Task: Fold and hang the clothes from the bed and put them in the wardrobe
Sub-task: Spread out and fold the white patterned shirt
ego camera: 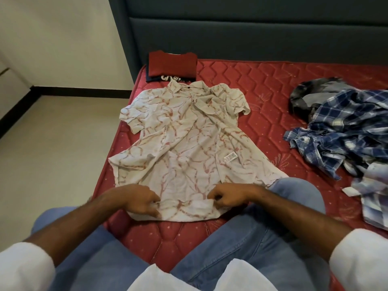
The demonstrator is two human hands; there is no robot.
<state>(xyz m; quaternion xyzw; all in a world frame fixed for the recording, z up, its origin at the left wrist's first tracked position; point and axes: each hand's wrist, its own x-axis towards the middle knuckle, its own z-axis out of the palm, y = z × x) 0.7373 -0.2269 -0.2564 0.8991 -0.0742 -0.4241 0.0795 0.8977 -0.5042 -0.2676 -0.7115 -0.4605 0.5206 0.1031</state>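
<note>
A white short-sleeved shirt with a pink marbled print [184,143] lies spread flat on the red quilted mattress [262,85], collar away from me, its front partly open with a label showing. My left hand [139,201] pinches the near hem at its left. My right hand [227,196] pinches the same hem further right. Both hands have curled fingers on the cloth. My knees in blue jeans rest on the mattress on either side.
A folded red garment [172,65] lies on a dark printed one near the teal headboard [252,28]. A heap of blue checked shirts [344,135] and a grey garment [315,95] lies at the right. Pale floor [52,154] borders the bed's left edge.
</note>
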